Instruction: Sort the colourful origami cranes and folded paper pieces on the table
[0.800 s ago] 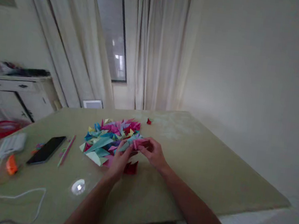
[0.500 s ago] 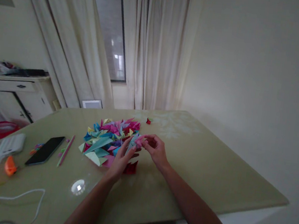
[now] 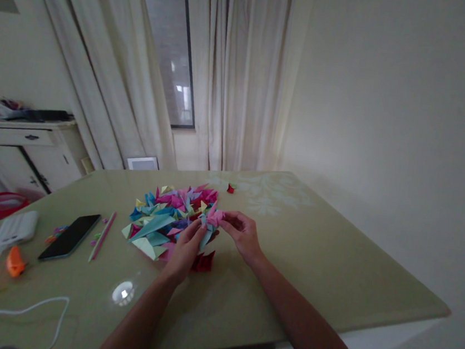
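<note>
My left hand [image 3: 186, 247] pinches a light blue origami piece [image 3: 207, 236] in front of the paper pile, its fingers partly hidden. A pink origami piece [image 3: 213, 215] sits against the top of the blue one, and the thumb and fingertips of my right hand [image 3: 245, 236] close on its right side. Whether the two pieces are joined, I cannot tell. Just behind and left lies a heap of folded coloured papers [image 3: 157, 223] in teal, pink, blue and yellow. Below my hands is a dark red folded paper [image 3: 204, 262].
A small red and green folded piece [image 3: 231, 188] lies at the back of the table [image 3: 323, 263]. To the left are a pink and green stick pair [image 3: 103, 236], a phone [image 3: 69, 236], an orange object [image 3: 15, 262], a white device [image 3: 15, 231] and a white cord [image 3: 32, 307].
The pink piece has turned more upright between my hands and shows more fully. My left fingers have drawn in slightly to the left. The pile has stayed put.
</note>
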Demonstrator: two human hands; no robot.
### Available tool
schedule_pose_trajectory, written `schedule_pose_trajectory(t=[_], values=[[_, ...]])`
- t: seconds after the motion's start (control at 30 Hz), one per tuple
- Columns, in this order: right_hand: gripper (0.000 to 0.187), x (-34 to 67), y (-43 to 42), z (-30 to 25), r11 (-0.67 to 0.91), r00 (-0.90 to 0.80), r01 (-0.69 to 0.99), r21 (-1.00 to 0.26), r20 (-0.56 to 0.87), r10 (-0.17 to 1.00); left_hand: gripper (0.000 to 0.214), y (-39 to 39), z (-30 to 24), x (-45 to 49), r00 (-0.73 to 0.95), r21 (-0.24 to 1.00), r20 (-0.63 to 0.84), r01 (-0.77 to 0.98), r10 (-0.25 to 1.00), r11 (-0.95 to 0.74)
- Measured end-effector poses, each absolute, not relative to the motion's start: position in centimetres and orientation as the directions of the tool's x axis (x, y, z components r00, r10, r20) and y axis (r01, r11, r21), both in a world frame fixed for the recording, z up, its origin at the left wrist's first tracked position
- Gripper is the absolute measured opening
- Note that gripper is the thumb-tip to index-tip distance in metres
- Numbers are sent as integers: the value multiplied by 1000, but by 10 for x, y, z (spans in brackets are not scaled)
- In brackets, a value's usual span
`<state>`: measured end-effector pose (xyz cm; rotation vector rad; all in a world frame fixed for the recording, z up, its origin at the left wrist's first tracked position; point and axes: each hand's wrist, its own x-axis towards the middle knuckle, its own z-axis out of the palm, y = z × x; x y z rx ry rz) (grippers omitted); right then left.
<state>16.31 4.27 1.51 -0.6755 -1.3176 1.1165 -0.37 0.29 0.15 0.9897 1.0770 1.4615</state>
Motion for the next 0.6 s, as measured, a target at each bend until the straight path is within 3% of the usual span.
schedule_pose_trajectory(t=[0.3, 0.47, 0.6], values=[[27, 165, 43, 13, 395, -165, -184, -900, 424, 890, 48, -3, 9, 0, -204, 972, -12, -232, 979, -36], [25, 166, 42, 13, 428, -159, -154, -890, 450, 879, 60, -1, 4, -2, -94, 963, -16, -268, 995, -10], [27, 166, 42, 11, 464, -144, -88, -882, 472, 870, 60, 2, 0, -3, -202, 962, -38, -274, 979, -19]])
